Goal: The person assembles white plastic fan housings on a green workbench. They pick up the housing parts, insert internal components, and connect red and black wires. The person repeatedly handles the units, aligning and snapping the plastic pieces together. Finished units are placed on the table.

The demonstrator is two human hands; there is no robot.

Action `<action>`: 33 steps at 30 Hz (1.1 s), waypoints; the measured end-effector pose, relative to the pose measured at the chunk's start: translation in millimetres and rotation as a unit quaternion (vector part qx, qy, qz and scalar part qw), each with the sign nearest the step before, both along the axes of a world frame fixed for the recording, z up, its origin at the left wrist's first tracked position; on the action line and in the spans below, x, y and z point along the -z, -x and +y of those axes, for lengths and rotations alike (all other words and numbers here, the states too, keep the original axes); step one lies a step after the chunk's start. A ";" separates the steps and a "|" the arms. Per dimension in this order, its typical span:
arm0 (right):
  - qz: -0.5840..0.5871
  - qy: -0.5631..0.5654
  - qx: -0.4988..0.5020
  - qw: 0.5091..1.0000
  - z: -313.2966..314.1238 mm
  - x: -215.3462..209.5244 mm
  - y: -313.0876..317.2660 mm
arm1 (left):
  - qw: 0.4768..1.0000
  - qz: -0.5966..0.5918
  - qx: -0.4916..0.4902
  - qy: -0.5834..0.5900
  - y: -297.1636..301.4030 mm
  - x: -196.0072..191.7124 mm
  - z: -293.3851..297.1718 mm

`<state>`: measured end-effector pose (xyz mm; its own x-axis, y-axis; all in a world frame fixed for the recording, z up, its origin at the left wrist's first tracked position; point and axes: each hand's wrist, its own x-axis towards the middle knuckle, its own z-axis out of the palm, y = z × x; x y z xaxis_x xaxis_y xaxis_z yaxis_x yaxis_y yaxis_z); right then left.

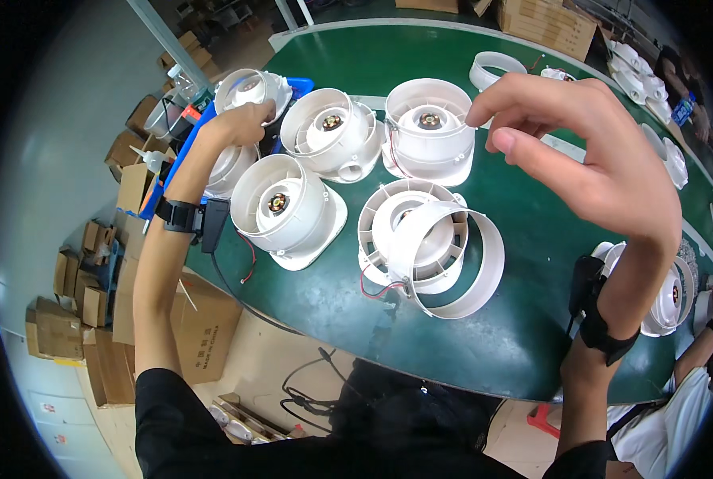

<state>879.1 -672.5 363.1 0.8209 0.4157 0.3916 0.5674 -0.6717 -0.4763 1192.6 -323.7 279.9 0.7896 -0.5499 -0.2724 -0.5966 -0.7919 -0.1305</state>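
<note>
At the table's far left, my left hand (243, 126) has its fingers curled over the rim of a white plastic fan housing (232, 89). Another white housing (227, 172) sits partly hidden under that wrist. My right hand (576, 148) hovers over the right side with thumb and forefinger apart and nothing between them. Its forefinger tip is close to the rim of an upright fan housing (428, 152); touching or not, I cannot tell. Two more housings, one behind (312, 132) and one nearer (260, 195), stand tilted. In front, a loose white ring (492, 255) leans on a housing with open slots (380, 207).
A blue bin (300, 84) stands by the left edge of the green table (316, 311). A white ring (496, 64) lies at the back. More white parts (640, 72) are at far right, near another person's arm (696, 347). Cardboard boxes (204, 327) stand on the floor.
</note>
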 end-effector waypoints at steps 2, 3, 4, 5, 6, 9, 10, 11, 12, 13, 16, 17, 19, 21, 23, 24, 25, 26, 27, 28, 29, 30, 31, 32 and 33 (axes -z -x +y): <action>0.014 0.011 0.011 1.000 -0.7 -3.8 2.1 | 0.999 -0.024 -0.023 0.019 -1.8 -1.7 1.0; 0.012 0.007 0.008 1.000 -1.4 -2.4 1.9 | 0.999 -0.034 -0.022 0.020 0.9 -3.9 -0.3; 0.011 0.003 0.006 1.000 -2.2 0.0 0.8 | 0.999 -0.045 -0.021 0.021 3.1 -4.9 -2.2; 0.011 0.003 0.006 1.000 -2.4 0.4 1.0 | 0.999 -0.045 -0.004 0.027 2.6 -3.1 -2.4; 0.011 0.002 0.004 1.000 -2.0 0.8 0.4 | 0.998 -0.048 0.008 0.033 3.5 -2.9 2.0; 0.020 0.016 0.008 1.000 0.1 -0.9 0.7 | 0.999 -0.027 0.020 0.018 2.3 -4.5 3.9; 0.024 0.022 0.012 0.999 -0.1 -1.6 0.8 | 1.000 -0.015 0.020 0.008 2.3 -5.1 2.3; 0.028 0.028 0.016 0.999 -0.2 -1.5 0.7 | 1.000 -0.011 0.021 0.005 1.4 -5.2 2.4; 0.022 0.025 0.014 0.999 -0.4 -0.3 0.2 | 1.000 -0.007 0.023 0.002 0.4 -4.9 1.7; 0.015 0.023 0.013 1.000 -0.7 1.3 -0.9 | 1.000 -0.003 0.025 -0.001 -0.1 -4.1 1.4; 0.015 0.026 0.018 0.999 -0.4 1.2 -1.1 | 1.000 0.003 0.022 -0.001 0.6 -3.2 -1.4; 0.015 0.027 0.018 0.999 -0.9 1.5 -1.3 | 1.000 0.005 0.026 0.002 -0.1 -2.3 -1.9; 0.010 0.027 0.013 0.999 -1.7 3.4 -2.8 | 0.999 0.009 0.031 0.008 0.1 -1.8 -0.5; 0.015 0.032 0.017 0.999 -2.4 2.4 -2.9 | 1.000 -0.004 0.020 -0.007 3.5 -4.3 -6.0; 0.029 0.038 0.030 0.998 -3.2 -2.1 -0.8 | 0.999 -0.021 0.033 0.033 5.4 -5.4 -7.5; 0.034 0.036 0.031 0.998 -3.0 -2.9 -0.7 | 0.995 -0.033 0.048 0.078 5.8 -8.8 -0.5; 0.034 0.028 0.027 0.999 -4.0 -2.3 -1.2 | 0.990 -0.045 0.062 0.122 6.4 -12.0 6.4; 0.033 0.017 0.022 0.999 -4.6 -1.6 -2.0 | 0.989 -0.057 0.062 0.126 6.4 -17.7 13.8; 0.032 0.007 0.019 0.999 -5.4 -1.7 -1.4 | 0.987 -0.068 0.063 0.129 11.5 -30.1 17.8; 0.032 -0.003 0.019 0.999 -7.4 -0.8 -1.3 | 0.985 -0.078 0.068 0.136 18.6 -42.4 13.3; 0.031 -0.006 0.020 0.999 -9.2 -1.0 -1.2 | 0.982 -0.088 0.075 0.150 29.1 -54.6 11.5; 0.028 -0.012 0.017 0.999 -10.3 -0.7 -1.5 | 0.979 -0.100 0.078 0.160 55.4 -72.6 8.0; 0.028 -0.004 0.024 0.999 -12.6 -0.3 -0.9 | 0.974 -0.108 0.087 0.176 75.7 -83.2 0.2; 0.034 0.000 0.030 0.999 -13.8 -1.0 -0.4 | 0.972 -0.122 0.094 0.177 92.9 -92.4 -3.1; 0.040 0.006 0.037 0.998 -15.1 -1.9 0.3 | 0.969 -0.134 0.103 0.180 109.6 -98.9 -8.4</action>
<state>878.8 -687.6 365.0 0.8779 0.3576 0.3184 0.4767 -0.7159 -0.5102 1083.0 -332.0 378.8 0.6688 -0.7248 0.1655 -0.7297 -0.6826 -0.0402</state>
